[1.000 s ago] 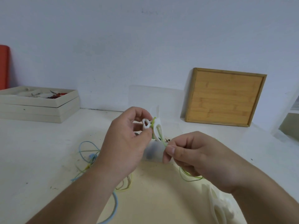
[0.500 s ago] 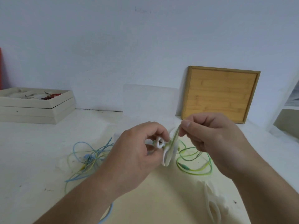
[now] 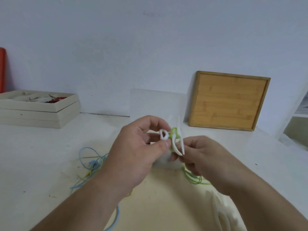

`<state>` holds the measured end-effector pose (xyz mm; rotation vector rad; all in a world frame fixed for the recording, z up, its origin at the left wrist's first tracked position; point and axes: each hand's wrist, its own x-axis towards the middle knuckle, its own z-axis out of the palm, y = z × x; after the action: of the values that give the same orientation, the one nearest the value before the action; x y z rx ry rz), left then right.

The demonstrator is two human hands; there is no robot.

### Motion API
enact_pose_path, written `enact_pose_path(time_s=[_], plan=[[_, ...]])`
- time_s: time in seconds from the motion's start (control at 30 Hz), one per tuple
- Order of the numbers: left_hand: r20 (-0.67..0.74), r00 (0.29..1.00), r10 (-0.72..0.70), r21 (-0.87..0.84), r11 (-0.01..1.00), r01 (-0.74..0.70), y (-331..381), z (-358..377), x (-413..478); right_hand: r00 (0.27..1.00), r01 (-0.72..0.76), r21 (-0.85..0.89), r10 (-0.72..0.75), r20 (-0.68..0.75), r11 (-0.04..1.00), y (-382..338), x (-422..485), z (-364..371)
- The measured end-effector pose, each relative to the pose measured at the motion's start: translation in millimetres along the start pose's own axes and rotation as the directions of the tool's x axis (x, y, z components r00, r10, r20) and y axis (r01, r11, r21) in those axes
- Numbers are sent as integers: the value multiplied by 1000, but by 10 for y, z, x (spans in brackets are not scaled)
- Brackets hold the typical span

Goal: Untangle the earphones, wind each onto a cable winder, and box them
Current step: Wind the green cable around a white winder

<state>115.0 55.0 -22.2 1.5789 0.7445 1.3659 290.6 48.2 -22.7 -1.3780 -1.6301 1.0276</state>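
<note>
Nearest, below the right wrist, a spare white winder [image 3: 222, 219] lies on the cream mat [image 3: 160, 205]. A blue cable [image 3: 116, 217] passes under the left forearm.

The left hand [image 3: 138, 152] is held up over the surface [image 3: 41, 160], thumb and fingers pinching the looped end of the cable winder [image 3: 175, 144]. The winder is white, tilted, with its two prongs pointing down toward the right hand. A few turns of the green earphone cable [image 3: 174, 131] sit around its middle.

The right hand [image 3: 206, 157] is just right of the winder, with its fingers curled on the green cable by the prong tips; the exact pinch is partly hidden. The loose green loops hang under this hand onto the surface.

Left of the left hand is a blue and yellow cable tangle [image 3: 90, 164], lying flat. A clear box [image 3: 164, 161] sits just behind and below the hands.

Farther back, beyond the right hand, a wooden tray [image 3: 228, 100] leans on the wall. Far left of the left hand are stacked cream trays [image 3: 38, 112] holding small bits, and a red object [image 3: 2, 69] at the edge.
</note>
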Motion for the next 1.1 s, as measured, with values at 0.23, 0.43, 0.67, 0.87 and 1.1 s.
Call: enact_pose_path(time_s=[0.23, 0.43, 0.67, 0.87, 1.1], plan=[[-175, 984, 14, 204, 979, 22, -45, -83, 44, 983, 58, 34, -63, 172, 998, -72, -40, 41], [-191, 980, 62, 337, 942, 6, -72, -63, 39, 973, 98, 20, -100, 206, 995, -86, -77, -41], [77, 971, 227, 635, 739, -223, -77, -27, -8, 965, 233, 151, -248, 84, 961, -157, -118, -102], [194, 976, 104, 579, 791, -199, -105, -17, -42, 936, 244, 216, -171, -308, 945, -106, -68, -268], [261, 965, 1, 102, 994, -28, -30, 34, -38, 932, 73, -25, -77, -354, 997, -14, 18, -227]])
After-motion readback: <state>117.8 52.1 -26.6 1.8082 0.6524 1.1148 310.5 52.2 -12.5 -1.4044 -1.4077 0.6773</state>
